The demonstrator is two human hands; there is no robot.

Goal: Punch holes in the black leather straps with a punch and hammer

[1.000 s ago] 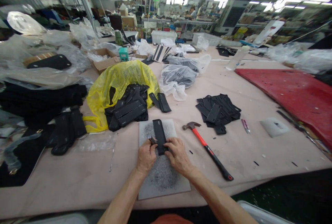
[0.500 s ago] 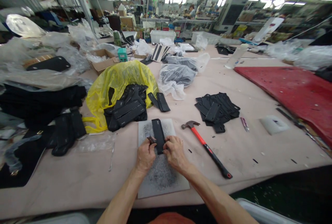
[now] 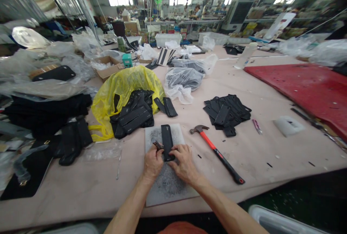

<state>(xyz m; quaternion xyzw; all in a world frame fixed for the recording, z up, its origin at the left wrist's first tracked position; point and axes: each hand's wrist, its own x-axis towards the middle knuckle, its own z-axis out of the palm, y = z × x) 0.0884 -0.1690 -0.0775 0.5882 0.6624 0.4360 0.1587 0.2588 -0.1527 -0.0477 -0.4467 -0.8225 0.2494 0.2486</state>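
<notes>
A black strip, likely leather, lies lengthwise on a pale, speckled board in front of me. My left hand is closed round a short, dark metal tool that looks like a hole punch. Its tip points up and left, beside the strip's left edge. My right hand grips the strip's lower right corner, with thumb and fingertips at its edge. To the right of the board rests a claw hammer with a red and black handle.
Black pieces spill from a yellow bag at the left. Another pile of black pieces lies beyond the hammer. Further right are a pink cutter, a white block and a red board. A thin metal rod lies left.
The strip has turned slightly and now lies straighter on the board. My right hand's fingers have shifted at its lower corner, while my left hand keeps the metal tool. The view has shifted a little.
</notes>
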